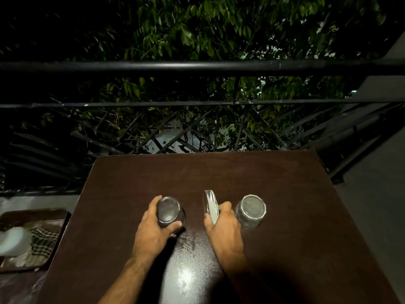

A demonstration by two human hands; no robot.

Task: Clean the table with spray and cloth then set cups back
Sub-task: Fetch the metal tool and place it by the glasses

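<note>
Two cups stand inverted on the dark surface (285, 249): left hand (153, 231) fingers wrap the left cup (168, 212), right hand (223, 229) pinches a shiny packet (210, 206) beside the right cup (251, 211); recommend lifting vertically, avoiding the damp sheen.

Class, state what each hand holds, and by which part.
Left hand grips the left cup round its side; right hand pinches the shiny packet at its near end.

Left hand (153, 227) fingers curled, gripping; right hand (223, 227) fingers pinching.
</note>
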